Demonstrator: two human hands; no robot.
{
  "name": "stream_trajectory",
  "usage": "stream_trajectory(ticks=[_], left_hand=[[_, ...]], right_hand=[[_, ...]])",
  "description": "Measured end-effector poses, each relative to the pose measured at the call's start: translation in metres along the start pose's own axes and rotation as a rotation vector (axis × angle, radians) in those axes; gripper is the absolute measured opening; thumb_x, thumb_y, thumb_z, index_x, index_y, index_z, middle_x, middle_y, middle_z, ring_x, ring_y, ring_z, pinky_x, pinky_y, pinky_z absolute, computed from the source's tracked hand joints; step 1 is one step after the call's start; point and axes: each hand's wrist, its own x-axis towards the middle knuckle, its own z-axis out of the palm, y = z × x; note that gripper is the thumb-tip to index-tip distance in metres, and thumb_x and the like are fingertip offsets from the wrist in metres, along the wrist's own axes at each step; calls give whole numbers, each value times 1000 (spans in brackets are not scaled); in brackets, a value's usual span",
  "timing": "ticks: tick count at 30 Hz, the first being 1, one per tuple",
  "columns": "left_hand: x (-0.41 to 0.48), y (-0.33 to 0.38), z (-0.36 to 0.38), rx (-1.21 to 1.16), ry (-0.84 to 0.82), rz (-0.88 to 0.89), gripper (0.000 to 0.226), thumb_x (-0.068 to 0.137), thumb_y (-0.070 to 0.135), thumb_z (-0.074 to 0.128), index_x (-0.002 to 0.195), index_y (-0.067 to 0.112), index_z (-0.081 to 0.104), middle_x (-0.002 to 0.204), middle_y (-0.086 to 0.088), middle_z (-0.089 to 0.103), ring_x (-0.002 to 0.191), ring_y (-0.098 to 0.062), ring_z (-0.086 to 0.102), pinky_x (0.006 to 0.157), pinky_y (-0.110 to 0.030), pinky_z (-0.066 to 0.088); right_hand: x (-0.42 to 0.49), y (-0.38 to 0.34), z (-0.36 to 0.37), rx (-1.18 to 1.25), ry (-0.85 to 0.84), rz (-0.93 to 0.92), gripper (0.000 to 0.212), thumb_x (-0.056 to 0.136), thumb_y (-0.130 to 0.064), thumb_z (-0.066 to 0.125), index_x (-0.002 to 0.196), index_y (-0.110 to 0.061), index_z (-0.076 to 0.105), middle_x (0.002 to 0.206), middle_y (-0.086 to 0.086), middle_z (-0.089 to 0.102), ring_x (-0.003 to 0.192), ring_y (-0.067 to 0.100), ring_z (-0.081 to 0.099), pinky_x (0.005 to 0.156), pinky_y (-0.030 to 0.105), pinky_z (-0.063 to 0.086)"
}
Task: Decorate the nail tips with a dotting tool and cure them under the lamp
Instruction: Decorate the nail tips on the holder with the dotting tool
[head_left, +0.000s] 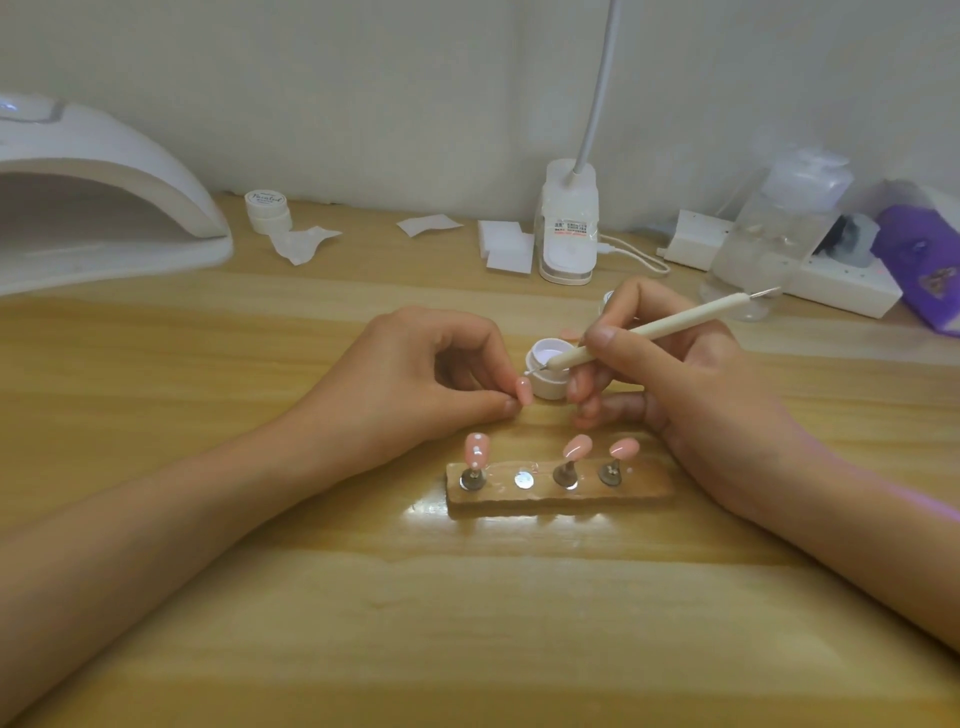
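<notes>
Left grip (431, 374) pinches a pink tip (523, 391) between thumb and finger, just left of the white pot (546, 385). Right grip (675, 374) pinches the dotting tool (649, 332) pen-style, its ball end at that tip's upper edge; can't tell if they touch. Holder (556, 498) sits on the desk (467, 623) in front with three tips, including a dotted tip (477, 451) at its left. Cure lamp (104, 197) is far left. Roll (266, 203) has a script label and the clip lamp (569, 228) a sticker, both unreadable.

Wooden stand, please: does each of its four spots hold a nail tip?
No, the wooden stand has only a bare metal disc at its second spot from the left.
</notes>
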Motion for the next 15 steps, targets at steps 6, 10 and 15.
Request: stream_trajectory(ticks=[6,10,15], left_hand=[[0,-1,0,18,-6,13,22,77,12,80,70,30,70,69,15,69,59,2,59,57,-6,39],[0,-1,1,21,-3,11,22,76,12,80,69,30,70,68,17,68,58,2,58,57,-6,39],[0,-1,0,27,-9,15,21,76,13,80,69,30,70,68,17,69,59,1,59,57,-8,40]], right_hand=[[-1,-1,1,-4,-9,1,17,86,-21,64,72,-16,54,65,7,66,60,15,62,57,24,53],[-1,-1,2,-16,3,14,16,82,-22,63,72,-15,53,64,7,66,61,15,61,57,24,53],[-2,-3,3,-22,12,21,17,81,-23,63,72,-13,52,64,8,66,60,16,61,56,24,53]])
